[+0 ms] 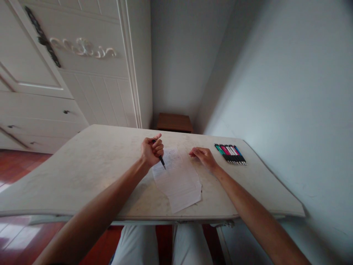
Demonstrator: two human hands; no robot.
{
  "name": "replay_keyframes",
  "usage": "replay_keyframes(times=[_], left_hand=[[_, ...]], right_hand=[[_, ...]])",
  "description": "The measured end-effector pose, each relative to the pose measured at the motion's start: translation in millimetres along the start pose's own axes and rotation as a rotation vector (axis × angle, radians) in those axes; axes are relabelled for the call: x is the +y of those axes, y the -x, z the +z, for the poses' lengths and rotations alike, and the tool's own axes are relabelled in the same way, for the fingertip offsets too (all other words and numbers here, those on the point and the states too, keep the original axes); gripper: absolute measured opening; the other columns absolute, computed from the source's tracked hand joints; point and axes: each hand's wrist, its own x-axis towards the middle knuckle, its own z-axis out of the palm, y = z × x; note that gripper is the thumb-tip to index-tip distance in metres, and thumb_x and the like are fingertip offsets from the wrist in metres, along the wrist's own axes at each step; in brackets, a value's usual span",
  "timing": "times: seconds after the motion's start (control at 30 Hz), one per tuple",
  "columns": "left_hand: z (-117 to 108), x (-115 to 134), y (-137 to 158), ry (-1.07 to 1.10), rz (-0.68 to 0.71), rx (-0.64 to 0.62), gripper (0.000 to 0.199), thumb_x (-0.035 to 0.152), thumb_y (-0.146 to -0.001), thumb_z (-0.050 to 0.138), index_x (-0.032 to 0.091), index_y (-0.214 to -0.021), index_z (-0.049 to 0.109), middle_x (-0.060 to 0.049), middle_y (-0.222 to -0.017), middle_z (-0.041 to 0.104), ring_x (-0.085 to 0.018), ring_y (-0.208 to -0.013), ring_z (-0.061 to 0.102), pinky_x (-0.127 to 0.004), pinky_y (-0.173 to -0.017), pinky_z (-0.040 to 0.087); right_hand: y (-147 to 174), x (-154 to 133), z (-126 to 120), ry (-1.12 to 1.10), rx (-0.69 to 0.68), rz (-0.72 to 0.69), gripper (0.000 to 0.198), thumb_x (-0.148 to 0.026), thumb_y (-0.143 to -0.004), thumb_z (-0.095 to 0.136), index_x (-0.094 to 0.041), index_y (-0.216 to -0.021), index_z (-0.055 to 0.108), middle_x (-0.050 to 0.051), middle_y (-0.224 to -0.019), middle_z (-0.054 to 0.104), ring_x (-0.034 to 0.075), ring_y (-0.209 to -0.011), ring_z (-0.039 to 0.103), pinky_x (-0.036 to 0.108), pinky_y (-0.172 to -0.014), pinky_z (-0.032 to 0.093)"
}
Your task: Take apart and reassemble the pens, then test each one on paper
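A dark pen [162,162] is gripped in my left hand [152,151], the fingers wrapped round it and the thumb up near its top end. Its metal tip points down over a white sheet of paper [182,180], whose upper part bears scribbled marks. Whether the tip touches the paper, I cannot tell. My right hand [204,156] rests on the table at the right of the sheet, its fingers curled together with nothing visible in them. Close beyond it lies a row of several pens [231,154] with green, pink, white and blue barrels.
The paper lies on a white, smudged table [82,165]. A white cabinet [104,92] stands at the left, and a pale wall [289,92] borders the right side. Behind the far edge is a small brown wooden piece of furniture [175,121].
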Motion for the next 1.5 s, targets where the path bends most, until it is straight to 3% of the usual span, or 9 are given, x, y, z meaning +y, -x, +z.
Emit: replay_keyframes(times=[0.53,0.7,1.5], left_hand=[[-2.6,0.7,-1.0,0.021,-0.005,-0.044,0.013,0.014,-0.072,0.039,0.015,-0.07,0.052,0.01,-0.049,0.011,-0.006,-0.032,0.013,-0.016,-0.031,0.004],[-2.2,0.4,-1.2,0.038,0.02,0.002,0.009,0.014,-0.072,0.042,0.016,-0.069,0.05,0.01,-0.047,0.014,-0.006,-0.031,0.015,-0.016,-0.03,0.007],[-2.1,0.5,-1.3,0.014,0.037,-0.006,0.011,0.014,-0.073,0.039,0.017,-0.068,0.049,0.01,-0.046,0.014,-0.006,-0.03,0.016,-0.017,-0.03,0.006]], right_hand=[[0.4,1.7,0.1,0.001,-0.026,0.021,0.051,-0.063,-0.081,0.057,-0.015,-0.075,0.072,0.008,-0.075,0.071,0.019,-0.072,0.064,0.031,-0.071,0.049],[0.8,-0.9,0.6,-0.005,-0.032,0.035,0.051,-0.064,-0.079,0.058,-0.015,-0.074,0.072,0.008,-0.074,0.071,0.02,-0.072,0.065,0.031,-0.071,0.05],[0.9,-4.6,2.2,-0.037,-0.069,0.077,0.053,-0.067,-0.075,0.06,-0.015,-0.072,0.071,0.009,-0.076,0.072,0.02,-0.072,0.066,0.032,-0.07,0.051]])
